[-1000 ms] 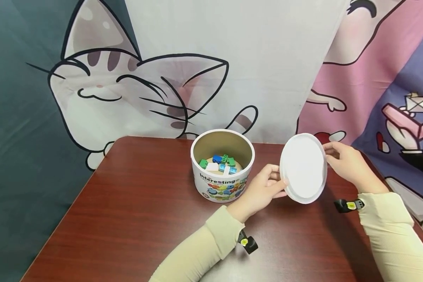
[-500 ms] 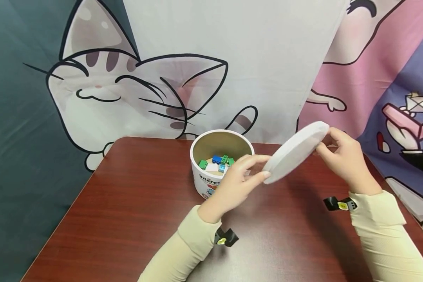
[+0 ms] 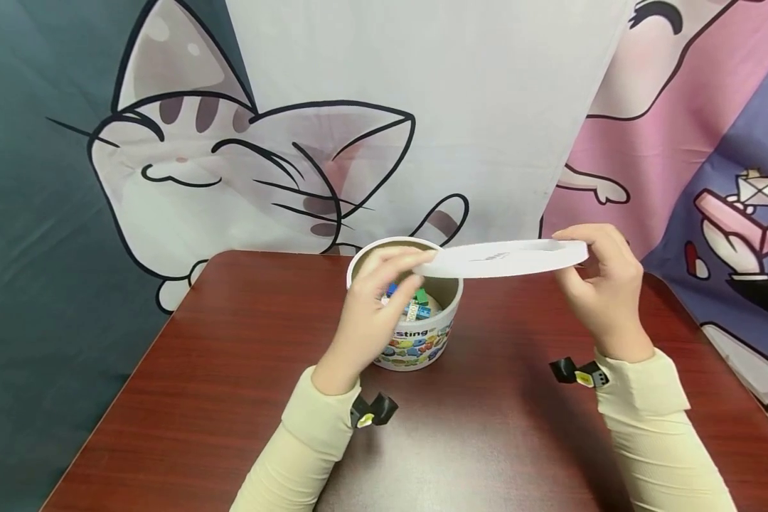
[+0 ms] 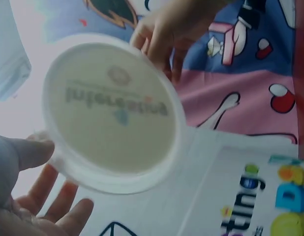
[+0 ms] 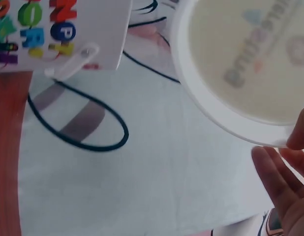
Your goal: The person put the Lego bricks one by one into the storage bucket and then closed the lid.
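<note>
A round white lid (image 3: pixel 499 260) is held nearly level in the air, just right of and above the rim of a white bucket (image 3: pixel 422 348). My right hand (image 3: pixel 604 291) pinches the lid's right edge between thumb and fingers. At the opposite edge, my left hand (image 3: pixel 368 313) holds the lid and hides part of the bucket in the head view. Blue and green toy bricks (image 3: pixel 421 297) lie inside the bucket. From the left wrist, faint "Interesting" lettering is visible on the translucent lid (image 4: pixel 112 108), with the left thumb (image 4: pixel 36 153) at its rim.
The bucket stands near the back of a reddish-brown table (image 3: pixel 230 370). Behind the table hangs a cloth (image 3: pixel 499 142) printed with a cartoon cat. A black camera strap is worn on each wrist.
The lid has turned from facing the head camera to almost edge-on, rising and moving left toward the bucket. Both hands have moved left with it, the left one now in front of the bucket.
</note>
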Demonstrator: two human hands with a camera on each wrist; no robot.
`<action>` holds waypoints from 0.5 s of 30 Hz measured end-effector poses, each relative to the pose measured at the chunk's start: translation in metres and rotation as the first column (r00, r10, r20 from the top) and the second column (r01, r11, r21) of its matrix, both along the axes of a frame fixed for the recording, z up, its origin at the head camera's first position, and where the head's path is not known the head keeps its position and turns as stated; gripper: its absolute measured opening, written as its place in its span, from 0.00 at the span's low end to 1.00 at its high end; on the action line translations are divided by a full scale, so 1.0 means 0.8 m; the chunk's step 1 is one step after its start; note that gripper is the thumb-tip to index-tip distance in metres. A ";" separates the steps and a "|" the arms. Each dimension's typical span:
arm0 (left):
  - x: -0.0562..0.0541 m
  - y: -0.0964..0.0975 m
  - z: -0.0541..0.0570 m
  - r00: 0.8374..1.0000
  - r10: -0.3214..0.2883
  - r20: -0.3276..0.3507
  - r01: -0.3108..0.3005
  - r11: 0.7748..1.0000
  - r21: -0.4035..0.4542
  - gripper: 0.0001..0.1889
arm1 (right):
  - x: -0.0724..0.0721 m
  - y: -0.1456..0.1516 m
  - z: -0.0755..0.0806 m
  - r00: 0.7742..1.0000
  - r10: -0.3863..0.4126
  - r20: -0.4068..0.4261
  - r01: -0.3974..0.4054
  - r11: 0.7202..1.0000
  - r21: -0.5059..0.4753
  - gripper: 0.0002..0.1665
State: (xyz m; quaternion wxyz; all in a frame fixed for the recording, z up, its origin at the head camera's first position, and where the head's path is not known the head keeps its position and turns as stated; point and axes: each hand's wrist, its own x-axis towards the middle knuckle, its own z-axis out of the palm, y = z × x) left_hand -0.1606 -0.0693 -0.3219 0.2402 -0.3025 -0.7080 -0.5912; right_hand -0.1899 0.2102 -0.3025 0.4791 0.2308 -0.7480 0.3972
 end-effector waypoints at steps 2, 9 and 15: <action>-0.004 -0.005 -0.002 0.999 0.003 0.036 -0.006 0.997 0.079 0.14 | 0.003 -0.015 0.002 0.998 0.026 -0.058 -0.028 0.999 -0.034 0.09; -0.017 -0.013 -0.004 0.965 -0.063 0.254 -0.033 0.934 0.357 0.18 | -0.004 -0.043 -0.011 0.984 0.103 -0.142 -0.120 0.985 -0.120 0.07; -0.026 -0.014 -0.004 0.914 -0.207 0.349 -0.047 0.801 0.597 0.21 | -0.020 -0.059 -0.033 0.988 0.070 -0.138 -0.088 0.988 -0.129 0.08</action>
